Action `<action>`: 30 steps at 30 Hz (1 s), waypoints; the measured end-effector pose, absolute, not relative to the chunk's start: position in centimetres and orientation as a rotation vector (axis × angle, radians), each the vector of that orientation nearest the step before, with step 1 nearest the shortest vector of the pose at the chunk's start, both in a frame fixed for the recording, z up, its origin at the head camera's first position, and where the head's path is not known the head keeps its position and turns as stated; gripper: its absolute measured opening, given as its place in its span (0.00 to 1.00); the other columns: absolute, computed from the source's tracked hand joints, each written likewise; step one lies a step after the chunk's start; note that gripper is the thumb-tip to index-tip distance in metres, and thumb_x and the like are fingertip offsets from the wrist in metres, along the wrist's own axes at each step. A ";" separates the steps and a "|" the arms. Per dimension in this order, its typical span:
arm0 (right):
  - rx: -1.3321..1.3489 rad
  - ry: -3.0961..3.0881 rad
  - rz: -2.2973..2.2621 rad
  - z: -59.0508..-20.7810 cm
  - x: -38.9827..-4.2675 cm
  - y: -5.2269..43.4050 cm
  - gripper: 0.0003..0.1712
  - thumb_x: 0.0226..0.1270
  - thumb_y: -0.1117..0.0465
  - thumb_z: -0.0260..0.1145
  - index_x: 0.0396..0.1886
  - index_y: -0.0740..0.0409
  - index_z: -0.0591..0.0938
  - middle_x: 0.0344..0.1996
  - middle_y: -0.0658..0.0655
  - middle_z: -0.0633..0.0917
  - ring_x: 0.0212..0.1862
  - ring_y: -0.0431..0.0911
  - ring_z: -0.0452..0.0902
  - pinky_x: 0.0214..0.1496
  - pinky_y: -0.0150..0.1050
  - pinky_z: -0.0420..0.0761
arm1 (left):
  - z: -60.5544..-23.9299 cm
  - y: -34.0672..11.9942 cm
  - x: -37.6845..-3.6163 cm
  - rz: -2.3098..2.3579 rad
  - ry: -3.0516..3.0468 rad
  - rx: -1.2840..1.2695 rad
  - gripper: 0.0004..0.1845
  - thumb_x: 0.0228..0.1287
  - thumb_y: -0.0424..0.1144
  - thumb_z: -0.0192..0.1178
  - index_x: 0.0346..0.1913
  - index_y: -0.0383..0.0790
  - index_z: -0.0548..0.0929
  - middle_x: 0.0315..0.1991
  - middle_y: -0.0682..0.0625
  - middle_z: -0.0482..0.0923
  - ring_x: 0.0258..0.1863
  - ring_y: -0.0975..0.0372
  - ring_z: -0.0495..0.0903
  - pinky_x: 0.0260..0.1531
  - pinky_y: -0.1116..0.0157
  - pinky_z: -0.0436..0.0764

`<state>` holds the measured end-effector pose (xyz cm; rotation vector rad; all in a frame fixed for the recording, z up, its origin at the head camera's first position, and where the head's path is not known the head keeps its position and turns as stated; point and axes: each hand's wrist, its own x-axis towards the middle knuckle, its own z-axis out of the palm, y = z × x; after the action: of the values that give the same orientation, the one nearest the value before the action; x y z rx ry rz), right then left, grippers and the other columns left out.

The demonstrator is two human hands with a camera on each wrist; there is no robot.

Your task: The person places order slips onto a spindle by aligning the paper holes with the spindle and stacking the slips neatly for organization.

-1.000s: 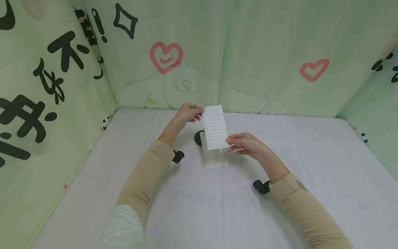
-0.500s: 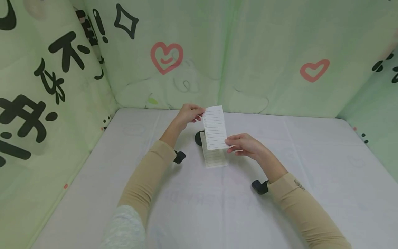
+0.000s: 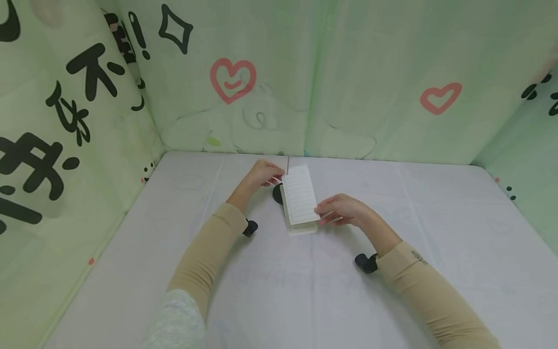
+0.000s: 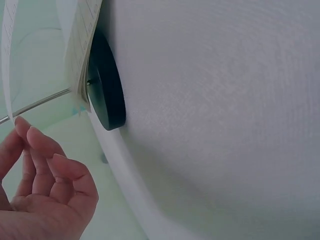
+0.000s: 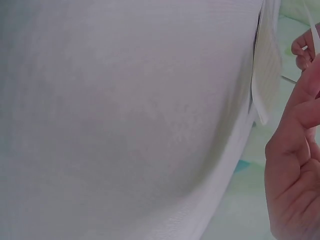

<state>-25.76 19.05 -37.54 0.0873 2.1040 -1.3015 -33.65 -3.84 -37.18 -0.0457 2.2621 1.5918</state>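
My left hand [image 3: 265, 173] pinches the upper left edge of a white lined paper sheet [image 3: 301, 196]. My right hand [image 3: 343, 209] pinches its lower right corner. Under it, more lined sheets [image 3: 304, 230] sit on a spike paper holder, whose round black base [image 3: 277, 195] shows at their left. In the left wrist view the thin metal spike [image 4: 42, 102] rises from the base [image 4: 106, 85] through those sheets [image 4: 80, 55] and reaches past the held sheet [image 4: 7, 60]. The spike's top [image 3: 288, 164] stands above the sheet's upper left in the head view.
A white cloth-covered table [image 3: 270, 291] lies beneath. Green printed curtains [image 3: 362, 72] stand along its back and sides. Black wrist devices, at the left wrist [image 3: 250, 228] and right wrist [image 3: 366, 263], hang close over the cloth.
Both hands have lowered the sheet toward the sheets below, covering more of them. The spike's top now shows above the sheet; it was not visible before.
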 end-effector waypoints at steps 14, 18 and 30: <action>0.110 2.096 -1.186 -37.9 -25.9 19.2 0.20 0.62 0.58 0.62 0.50 0.65 0.75 0.25 0.49 0.83 0.29 0.39 0.80 0.30 0.32 0.73 | -39.0 -3.6 -33.8 1.477 2.209 -0.199 0.14 0.59 0.40 0.61 0.44 0.35 0.81 0.23 0.53 0.78 0.18 0.65 0.75 0.20 0.69 0.63; 0.137 2.097 -1.169 -38.2 -26.0 19.3 0.18 0.61 0.58 0.63 0.48 0.64 0.76 0.24 0.49 0.84 0.28 0.39 0.80 0.29 0.32 0.72 | -39.3 -3.5 -33.7 1.455 2.221 -0.231 0.13 0.58 0.40 0.61 0.43 0.34 0.81 0.21 0.54 0.78 0.16 0.66 0.74 0.19 0.70 0.63; 0.147 2.132 -1.098 -38.9 -26.0 18.8 0.12 0.60 0.58 0.63 0.40 0.61 0.79 0.22 0.50 0.83 0.24 0.40 0.79 0.26 0.32 0.71 | -40.2 -3.2 -33.4 1.465 2.291 -0.196 0.11 0.58 0.36 0.61 0.40 0.31 0.82 0.17 0.53 0.76 0.11 0.67 0.70 0.15 0.73 0.64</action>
<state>-26.01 18.78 -38.86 0.1473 2.1318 -1.0975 -33.41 -3.24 -40.15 -0.1963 2.2909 1.4654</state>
